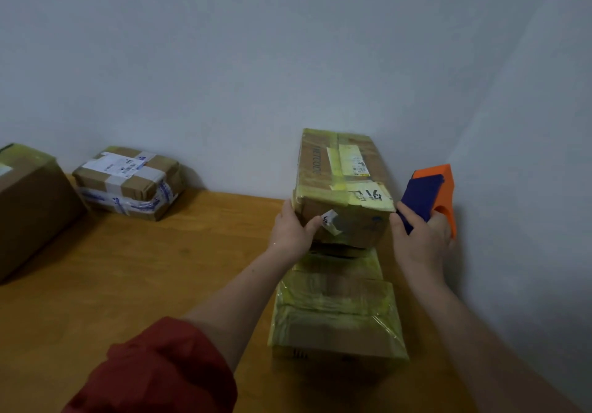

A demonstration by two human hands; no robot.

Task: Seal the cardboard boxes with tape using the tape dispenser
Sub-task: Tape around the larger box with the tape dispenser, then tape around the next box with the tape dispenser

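Note:
A long cardboard box (342, 185) wrapped in yellowish tape sits tilted on top of another taped box (336, 310) at the right of the wooden table (144, 278). My left hand (293, 230) grips the upper box at its near left corner, thumb on the front face. My right hand (423, 239) holds an orange and blue tape dispenser (432, 194) just right of the upper box, close to the wall.
A small parcel (131, 182) with white label and blue-printed tape lies at the back left by the wall. A bigger brown box (32, 207) stands at the far left edge. The wall corner closes in on the right.

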